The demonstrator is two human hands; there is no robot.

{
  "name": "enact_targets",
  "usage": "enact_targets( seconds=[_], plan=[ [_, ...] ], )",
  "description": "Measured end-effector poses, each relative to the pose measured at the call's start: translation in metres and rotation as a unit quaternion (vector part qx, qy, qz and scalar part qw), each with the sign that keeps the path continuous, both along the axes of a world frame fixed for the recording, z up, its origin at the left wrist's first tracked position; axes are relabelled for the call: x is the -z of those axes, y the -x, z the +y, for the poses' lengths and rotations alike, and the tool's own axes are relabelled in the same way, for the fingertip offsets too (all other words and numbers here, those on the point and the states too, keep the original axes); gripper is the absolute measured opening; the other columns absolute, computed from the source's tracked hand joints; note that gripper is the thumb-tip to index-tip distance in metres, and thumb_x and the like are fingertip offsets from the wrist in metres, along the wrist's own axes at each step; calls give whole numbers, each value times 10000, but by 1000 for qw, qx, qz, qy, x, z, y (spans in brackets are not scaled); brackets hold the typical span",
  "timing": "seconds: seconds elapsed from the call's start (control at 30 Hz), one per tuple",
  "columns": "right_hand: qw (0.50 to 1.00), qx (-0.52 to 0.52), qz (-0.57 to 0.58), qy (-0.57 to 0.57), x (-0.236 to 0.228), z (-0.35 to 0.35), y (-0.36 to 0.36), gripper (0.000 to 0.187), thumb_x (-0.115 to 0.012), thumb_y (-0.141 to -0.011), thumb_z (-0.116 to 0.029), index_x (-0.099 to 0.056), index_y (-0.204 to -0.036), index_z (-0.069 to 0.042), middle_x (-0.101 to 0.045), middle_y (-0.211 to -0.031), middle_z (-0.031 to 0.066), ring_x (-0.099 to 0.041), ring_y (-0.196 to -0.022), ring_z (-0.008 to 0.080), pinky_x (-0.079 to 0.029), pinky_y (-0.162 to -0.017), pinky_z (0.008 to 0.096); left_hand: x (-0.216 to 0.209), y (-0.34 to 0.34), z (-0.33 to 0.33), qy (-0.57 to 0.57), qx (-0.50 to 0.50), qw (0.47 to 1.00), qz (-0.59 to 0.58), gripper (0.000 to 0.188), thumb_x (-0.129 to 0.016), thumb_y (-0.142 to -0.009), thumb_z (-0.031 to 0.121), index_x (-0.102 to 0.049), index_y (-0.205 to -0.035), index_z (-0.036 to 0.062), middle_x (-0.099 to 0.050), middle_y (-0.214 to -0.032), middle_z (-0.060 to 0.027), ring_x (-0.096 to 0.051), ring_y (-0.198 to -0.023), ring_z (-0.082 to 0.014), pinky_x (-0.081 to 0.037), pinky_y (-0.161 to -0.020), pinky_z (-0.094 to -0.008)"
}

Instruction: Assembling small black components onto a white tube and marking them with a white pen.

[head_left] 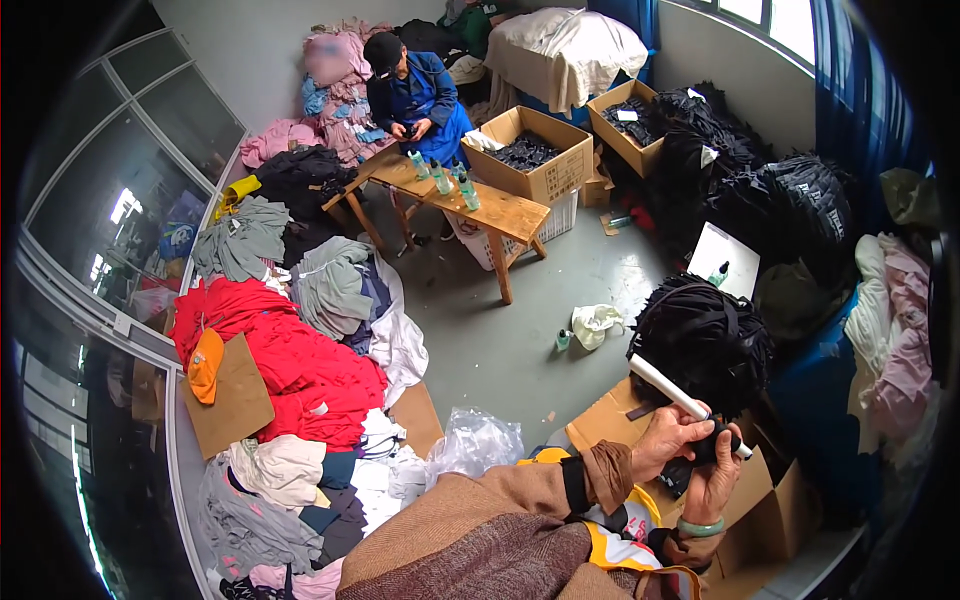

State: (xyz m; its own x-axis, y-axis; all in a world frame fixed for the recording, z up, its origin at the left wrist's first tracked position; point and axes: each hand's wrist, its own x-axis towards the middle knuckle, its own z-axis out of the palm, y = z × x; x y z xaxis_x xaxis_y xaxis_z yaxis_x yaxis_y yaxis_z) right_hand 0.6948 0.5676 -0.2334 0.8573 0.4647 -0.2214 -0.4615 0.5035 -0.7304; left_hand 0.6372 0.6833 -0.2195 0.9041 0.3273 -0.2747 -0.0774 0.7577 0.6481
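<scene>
A long white tube point(664, 385) slants down to the right in front of me, with a bunched black piece point(706, 442), perhaps fabric, around its lower part. My left hand point(668, 442) is closed on the tube, thumb and fingers pressed against it just above the black piece. Fingers of my right hand point(711, 488), which has a pale green bangle at the wrist, close around the black piece near the tube's lower end. Just beyond my hands lies a heap of black strapped items point(700, 335). Below them is an open cardboard box point(745, 545).
A co-worker point(420, 100) in a blue apron handles something small and dark behind a wooden bench point(470, 200) with several bottles. Cartons of black items point(530, 155) stand beyond. Red garments point(280, 360) pile up at left. A small bottle point(563, 340) and white bag point(597, 326) are on the floor.
</scene>
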Motion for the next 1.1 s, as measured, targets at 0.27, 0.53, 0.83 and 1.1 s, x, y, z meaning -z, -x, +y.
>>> enact_targets(
  seconds=[0.27, 0.53, 0.83, 1.1],
  plan=[
    [999, -12, 13, -31, -4, -3, 7, 275, -659, -825, -162, -546, -1055, -61, -566, -948, 31, -538, -868, 137, -455, -738, 246, -3, 5, -10, 9, -15, 1000, -8, 294, -690, -785, 121, -528, -1023, 63, -531, -841, 8, -518, -660, -54, -465, -518, -190],
    [999, 31, -5, 3, -3, -6, 6, 229, -653, -829, -163, -578, -1027, -79, -576, -962, 35, -541, -903, 151, -440, -812, 259, 11, 6, -1, -71, 54, 996, -21, 279, -648, -789, 75, -533, -1043, 61, -543, -849, 5, -518, -659, -58, -456, -521, -185],
    [999, 37, -36, 12, -14, 3, 6, 257, -643, -835, -131, -543, -1063, -73, -565, -990, 45, -536, -901, 146, -440, -813, 258, 0, 2, -4, 21, 28, 999, -20, 288, -639, -800, 87, -529, -1064, 52, -554, -851, -2, -523, -669, -65, -467, -534, -191],
    [994, -69, -52, 70, -6, -2, -6, 275, -604, -864, -147, -524, -1116, -70, -573, -1011, 53, -540, -936, 150, -438, -820, 271, -1, 2, 15, 6, 33, 999, 8, 281, -649, -813, 136, -526, -1057, 71, -530, -812, 17, -517, -673, -60, -461, -538, -193]
  ],
)
